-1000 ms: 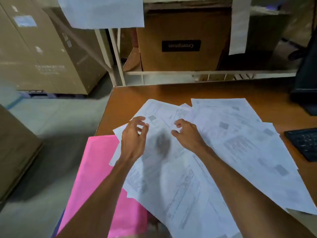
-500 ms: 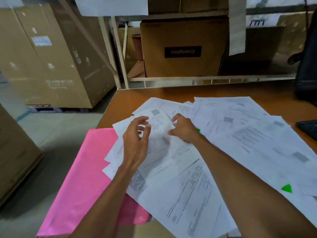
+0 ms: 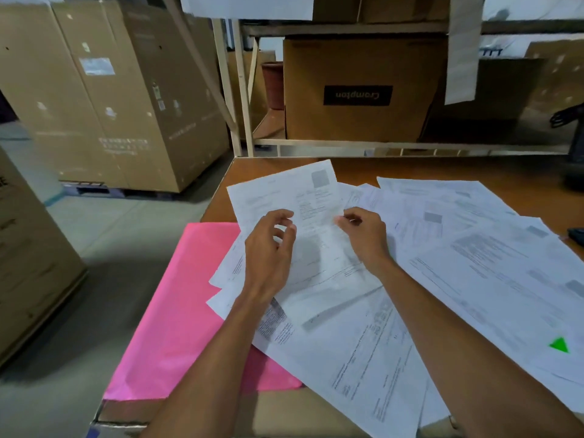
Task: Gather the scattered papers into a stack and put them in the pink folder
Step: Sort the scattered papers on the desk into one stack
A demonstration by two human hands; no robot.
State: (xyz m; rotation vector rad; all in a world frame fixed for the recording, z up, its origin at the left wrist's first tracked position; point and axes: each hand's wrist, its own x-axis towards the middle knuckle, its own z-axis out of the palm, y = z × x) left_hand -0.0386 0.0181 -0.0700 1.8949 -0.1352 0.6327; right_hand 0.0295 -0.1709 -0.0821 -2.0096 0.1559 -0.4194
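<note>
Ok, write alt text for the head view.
A right hand pinches a printed white sheet, the left hand curled near it, over loose papers scattered on a brown desk. A pink folder lies left, partly under them.

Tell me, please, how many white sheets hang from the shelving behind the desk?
2: one sheet at the top edge, left of centre; one narrow strip right of the Crompton box. Others may hang out of frame.

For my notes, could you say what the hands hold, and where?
The right hand pinches the top sheet at its right edge; whether the left hand grips it is unclear.
</note>
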